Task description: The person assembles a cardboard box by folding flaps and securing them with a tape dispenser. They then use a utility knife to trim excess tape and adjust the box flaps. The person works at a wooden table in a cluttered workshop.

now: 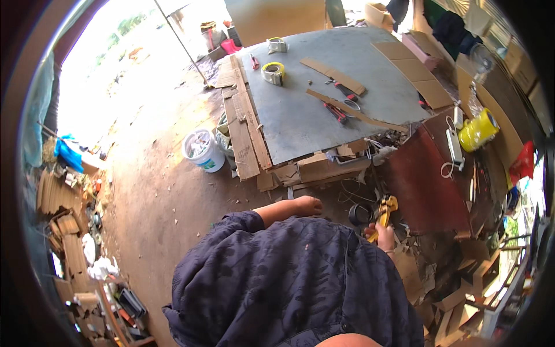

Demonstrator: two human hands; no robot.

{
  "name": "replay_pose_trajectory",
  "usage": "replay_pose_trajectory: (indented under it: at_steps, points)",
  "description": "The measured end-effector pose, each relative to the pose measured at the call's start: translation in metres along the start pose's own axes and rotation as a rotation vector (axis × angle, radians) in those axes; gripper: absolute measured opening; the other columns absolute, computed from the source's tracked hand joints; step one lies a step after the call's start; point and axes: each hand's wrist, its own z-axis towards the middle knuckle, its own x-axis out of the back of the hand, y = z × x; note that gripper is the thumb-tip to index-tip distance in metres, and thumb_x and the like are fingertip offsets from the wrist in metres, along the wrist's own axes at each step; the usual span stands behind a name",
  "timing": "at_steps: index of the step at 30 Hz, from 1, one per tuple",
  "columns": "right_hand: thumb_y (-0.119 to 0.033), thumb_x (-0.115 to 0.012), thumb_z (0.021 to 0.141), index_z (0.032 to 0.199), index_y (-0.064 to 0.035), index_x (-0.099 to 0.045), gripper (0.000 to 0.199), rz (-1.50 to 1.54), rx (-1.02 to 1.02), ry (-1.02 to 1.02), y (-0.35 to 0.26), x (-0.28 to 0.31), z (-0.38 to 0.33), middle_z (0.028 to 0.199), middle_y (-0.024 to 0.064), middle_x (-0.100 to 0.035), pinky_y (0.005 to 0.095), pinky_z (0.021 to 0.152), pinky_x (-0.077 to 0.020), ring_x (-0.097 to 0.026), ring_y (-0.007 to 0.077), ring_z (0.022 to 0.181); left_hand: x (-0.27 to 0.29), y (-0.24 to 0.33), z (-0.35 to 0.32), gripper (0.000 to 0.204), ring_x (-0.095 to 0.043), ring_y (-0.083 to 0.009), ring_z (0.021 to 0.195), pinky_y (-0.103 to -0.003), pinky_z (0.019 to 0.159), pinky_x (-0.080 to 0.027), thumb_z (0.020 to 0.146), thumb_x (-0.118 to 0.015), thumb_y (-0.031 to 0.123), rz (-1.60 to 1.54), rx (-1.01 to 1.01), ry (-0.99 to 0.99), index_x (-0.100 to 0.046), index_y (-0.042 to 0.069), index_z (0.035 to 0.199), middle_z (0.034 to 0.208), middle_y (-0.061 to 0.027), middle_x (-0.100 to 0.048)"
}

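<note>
My right hand (384,233) is closing round a yellow tool (386,211), hard and angular-looking, its wide head pointing far and its narrow handle running down into my fingers; a black, round, hollow-looking piece (359,215) is sitting just left of it, and I cannot tell whether the two are joined; my left hand (308,205) is hanging near the table's near edge, its fingers curling inward, and I cannot tell whether anything is inside them; my dark, softly creased shirt (272,266) is filling the near middle; beyond my hands the table (289,130) is spreading its smooth grey-blue sheet, with long brown cardboard strips (241,139) lining its left edge; on top, a fat yellow-and-grey ring of tape (273,73) is resting to the far left, while red-handled pliers (335,113) are lying by a thin cardboard strip (352,111) on the right; left of the table a round white plastic bucket (203,151) is standing on the brown, scrap-littered floor (150,202); to the right a flat, dull red panel (430,179) is lying below a glossy yellow cylinder (478,130) and a slim white power strip (455,146).
</note>
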Motion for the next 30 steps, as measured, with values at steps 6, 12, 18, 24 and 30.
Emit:
replay_pose_trajectory:
  at_steps: [6, 12, 18, 24, 30]
  points:
    - [-0.019, -0.050, 0.098, 0.106, 0.0013, -0.053, 0.023, -0.083, -0.036, -0.176, -0.116, -0.036, 0.089, 0.090, 0.0116, -0.065, 0.0340, 0.062, -0.0584, -0.070, 0.0244, 0.077, 0.099, 0.026, 0.033, 0.037, -0.064, -0.0278, 0.106, -0.037, 0.093, -0.050, 0.088, -0.064, 0.032, -0.273, 0.181, 0.201, -0.066, 0.011, 0.118, 0.114, -0.0133, -0.067]
    - [-0.018, -0.052, 0.097, 0.107, 0.0005, -0.051, 0.021, -0.081, -0.065, -0.164, -0.166, -0.042, 0.171, 0.092, 0.0115, -0.065, 0.0333, 0.058, -0.0584, -0.070, 0.0240, 0.075, 0.222, -0.133, 0.088, 0.033, -0.069, -0.0243, 0.087, -0.036, 0.083, -0.054, 0.087, -0.067, 0.027, -0.477, 0.309, 0.810, -0.068, 0.008, 0.114, 0.103, -0.0127, -0.071]
    - [-0.017, -0.051, 0.096, 0.118, -0.0014, -0.045, 0.027, -0.064, -0.084, 0.035, -0.224, -0.030, 0.225, 0.096, 0.0150, -0.065, 0.0386, 0.062, -0.0587, -0.070, 0.0291, 0.078, 0.395, -0.208, 0.145, 0.052, -0.061, -0.0331, 0.111, -0.040, 0.096, -0.047, 0.090, -0.062, 0.038, -0.395, 0.715, 1.113, -0.051, 0.013, 0.135, 0.119, -0.0182, -0.065]
    - [-0.017, -0.053, 0.095, 0.109, -0.0014, -0.053, 0.021, -0.203, -0.025, 0.080, -0.259, -0.059, 0.310, 0.088, 0.0117, -0.065, 0.0358, 0.054, -0.0576, -0.069, 0.0251, 0.071, 0.491, -0.215, 0.171, 0.061, -0.070, -0.0250, 0.072, -0.041, 0.064, -0.055, 0.097, -0.040, 0.057, -0.320, 0.995, 0.752, -0.040, 0.017, 0.142, 0.108, -0.0136, -0.069]
    - [-0.021, -0.054, 0.095, 0.116, -0.0026, -0.049, 0.028, -0.305, -0.045, 0.012, -0.279, -0.088, 0.387, 0.092, 0.0131, -0.066, 0.0362, 0.055, -0.0582, -0.070, 0.0275, 0.074, 0.497, -0.257, 0.169, 0.049, -0.067, -0.0225, 0.065, -0.038, 0.060, -0.055, 0.099, -0.045, 0.050, -0.356, 1.054, 0.592, -0.048, 0.016, 0.134, 0.097, -0.0083, -0.068]
